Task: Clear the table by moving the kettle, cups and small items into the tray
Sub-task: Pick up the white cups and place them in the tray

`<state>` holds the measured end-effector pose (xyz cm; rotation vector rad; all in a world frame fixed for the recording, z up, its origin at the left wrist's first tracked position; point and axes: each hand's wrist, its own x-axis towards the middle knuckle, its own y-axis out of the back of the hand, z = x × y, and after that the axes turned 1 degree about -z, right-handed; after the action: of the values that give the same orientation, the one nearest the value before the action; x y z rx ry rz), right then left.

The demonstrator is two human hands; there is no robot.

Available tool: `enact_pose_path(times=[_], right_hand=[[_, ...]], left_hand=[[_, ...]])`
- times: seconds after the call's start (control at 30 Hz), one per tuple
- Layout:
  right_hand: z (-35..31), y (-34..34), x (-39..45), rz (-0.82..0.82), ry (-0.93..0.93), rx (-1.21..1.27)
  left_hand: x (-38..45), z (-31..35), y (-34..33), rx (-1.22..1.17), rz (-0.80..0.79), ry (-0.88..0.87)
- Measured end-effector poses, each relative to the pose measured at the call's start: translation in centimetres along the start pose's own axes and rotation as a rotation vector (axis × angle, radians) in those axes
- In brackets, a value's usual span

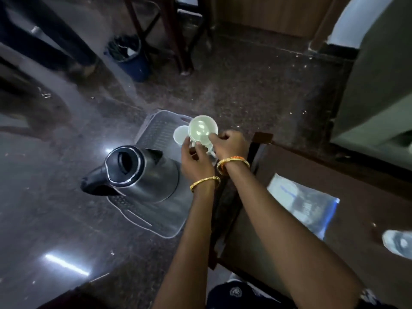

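A steel kettle [142, 172] with a black handle and open lid stands in a clear plastic tray [156, 130] that rests on the dark floor. At the tray's far right end both hands hold a white cup [202, 129] tilted up, its mouth facing me. My left hand [196, 161] grips the cup's underside. My right hand [229, 143] pinches its rim from the right. A smaller white cup [180, 134] sits in the tray just left of the held cup. Another white cup is partly hidden beneath my hands.
A dark wooden table [312, 175] stands at the right, with a plastic zip bag [303, 204] and a crumpled clear bottle [399, 241] on it. A blue bin [129, 56] and chair legs [178, 41] stand farther back. A person's legs [55, 41] are at upper left.
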<state>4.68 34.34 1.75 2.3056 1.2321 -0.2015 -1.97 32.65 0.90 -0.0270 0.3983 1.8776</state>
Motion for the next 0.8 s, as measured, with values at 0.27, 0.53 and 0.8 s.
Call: enact_pose_path(times=[0.27, 0.53, 0.8], right_hand=[[-3.7, -9.9, 7.7, -0.187, 0.091, -0.275], [-4.4, -15.2, 11.0, -0.225, 0.174, -0.670], [-5.6, -15.7, 12.2, -0.286, 0.274, -0.950]], left_hand=[[7.3, -0.7, -1.2, -0.377, -0.009, 0.160], [10.4, -5.4, -1.0, 0.255, -0.174, 0.323], [10.2, -5.9, -0.9, 0.250, -0.190, 0.264]])
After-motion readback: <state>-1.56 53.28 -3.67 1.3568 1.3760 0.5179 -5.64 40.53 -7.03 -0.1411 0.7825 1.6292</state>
